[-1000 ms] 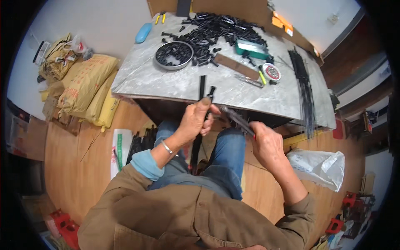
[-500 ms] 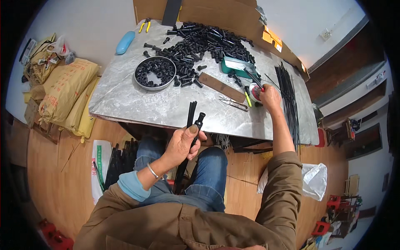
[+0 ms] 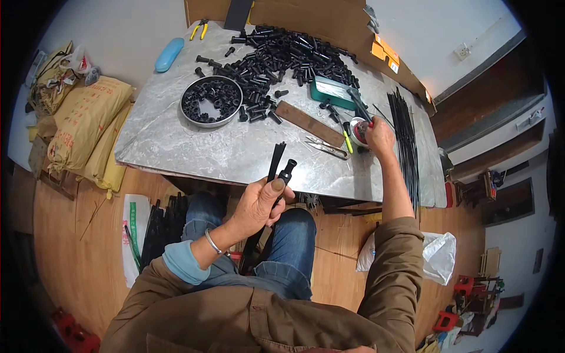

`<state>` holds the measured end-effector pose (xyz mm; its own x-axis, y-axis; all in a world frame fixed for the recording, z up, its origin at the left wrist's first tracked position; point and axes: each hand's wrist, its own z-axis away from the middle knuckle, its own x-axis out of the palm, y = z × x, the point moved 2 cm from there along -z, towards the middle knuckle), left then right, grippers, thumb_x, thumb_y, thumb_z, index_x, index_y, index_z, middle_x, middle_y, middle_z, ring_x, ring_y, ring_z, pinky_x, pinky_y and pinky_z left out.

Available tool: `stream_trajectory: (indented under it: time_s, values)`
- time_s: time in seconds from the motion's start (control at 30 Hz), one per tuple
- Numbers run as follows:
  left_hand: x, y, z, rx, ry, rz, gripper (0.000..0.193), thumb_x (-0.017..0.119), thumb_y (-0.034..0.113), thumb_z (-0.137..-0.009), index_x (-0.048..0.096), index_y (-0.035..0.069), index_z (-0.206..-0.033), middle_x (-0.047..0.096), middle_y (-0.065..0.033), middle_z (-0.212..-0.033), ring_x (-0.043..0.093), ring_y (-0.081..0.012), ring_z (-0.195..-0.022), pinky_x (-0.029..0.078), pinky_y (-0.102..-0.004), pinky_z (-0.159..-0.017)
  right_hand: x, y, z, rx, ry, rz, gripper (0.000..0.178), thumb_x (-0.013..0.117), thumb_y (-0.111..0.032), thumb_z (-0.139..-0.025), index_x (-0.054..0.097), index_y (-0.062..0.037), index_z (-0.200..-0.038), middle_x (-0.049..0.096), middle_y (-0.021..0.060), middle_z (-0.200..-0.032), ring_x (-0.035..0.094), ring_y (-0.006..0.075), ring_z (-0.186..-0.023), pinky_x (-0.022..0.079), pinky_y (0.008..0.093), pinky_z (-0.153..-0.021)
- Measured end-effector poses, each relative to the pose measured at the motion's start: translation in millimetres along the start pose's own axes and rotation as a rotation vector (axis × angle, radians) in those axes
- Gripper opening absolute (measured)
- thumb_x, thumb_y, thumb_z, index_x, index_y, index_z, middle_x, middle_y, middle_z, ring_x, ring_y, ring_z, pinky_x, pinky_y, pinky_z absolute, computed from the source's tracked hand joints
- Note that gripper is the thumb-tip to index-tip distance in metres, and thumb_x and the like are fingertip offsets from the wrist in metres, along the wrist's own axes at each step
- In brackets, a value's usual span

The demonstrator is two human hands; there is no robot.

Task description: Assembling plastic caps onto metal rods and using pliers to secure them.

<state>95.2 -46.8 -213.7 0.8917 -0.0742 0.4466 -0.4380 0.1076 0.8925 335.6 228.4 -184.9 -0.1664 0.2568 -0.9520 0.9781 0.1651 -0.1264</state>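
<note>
My left hand (image 3: 263, 203) is closed around a bundle of thin black rods (image 3: 276, 160) and a short black tubular fitting (image 3: 288, 169) with a flared end. Both stick up past the thumb, in front of the table's near edge. On the right of the table, my right hand (image 3: 381, 136) is closed on a slim dark tool (image 3: 360, 106) with red near the fingers. Its lower end is hidden by the hand. Beside those fingers stands a small round white tub (image 3: 357, 125) with reddish contents. A yellow-green handled tool (image 3: 347, 141) lies just left of it.
A big heap of black fittings (image 3: 294, 53) covers the back of the grey table (image 3: 159, 132). Round bowl (image 3: 183, 109) with black rings, brown flat bar (image 3: 309, 123), metal snips (image 3: 326, 148), green box (image 3: 318, 94) and long black rods (image 3: 406, 141) lie around. Cardboard (image 3: 306, 17) stands behind.
The view has shifted slightly, so table things sit a little further left. Both hands keep their holds; the right stays by the white tub, its tool tilted slightly differently.
</note>
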Motion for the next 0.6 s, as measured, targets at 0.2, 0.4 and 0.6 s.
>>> stream_trajectory:
  time_s: [0.2, 0.4, 0.6]
  values:
    - [4.4, 2.7, 12.1, 0.042, 0.008, -0.007, 0.059, 0.046, 0.057, -0.093, 0.053, -0.001, -0.093, 0.041, 0.0011, -0.056, 0.04, -0.0056, -0.047, 0.032, -0.0198, -0.043, -18.4, 10.6, 14.2, 0.188, -0.144, -0.502, 0.023, 0.055, -0.025, -0.088, 0.059, -0.0042, -0.079, 0.06, 0.0121, -0.069, 0.06, 0.0254, -0.069, 0.045, 0.0364, -0.059]
    - [8.7, 3.8, 26.6, 0.177, 0.13, -0.038, 0.049, 0.047, 0.046, -0.097, 0.057, -0.002, -0.1, 0.049, -0.0006, -0.069, 0.043, -0.0049, -0.05, 0.035, -0.019, -0.046, -29.9, -61.0, 146.9, 0.207, -0.668, -1.852, 0.021, 0.055, -0.029, -0.095, 0.051, -0.0091, -0.089, 0.042, -0.0041, -0.072, 0.034, 0.0062, -0.056, 0.031, 0.0227, -0.051]
    - [18.3, 6.5, 43.0, 0.306, 0.147, -0.135, 0.056, 0.048, 0.051, -0.094, 0.056, -0.001, -0.111, 0.055, -0.0048, -0.087, 0.048, -0.0064, -0.055, 0.039, -0.0189, -0.049, -34.1, -136.1, 239.6, 0.118, -0.618, -2.133, 0.027, 0.056, -0.028, -0.095, 0.051, -0.0047, -0.082, 0.044, 0.0006, -0.07, 0.037, 0.0081, -0.055, 0.032, 0.0229, -0.049]
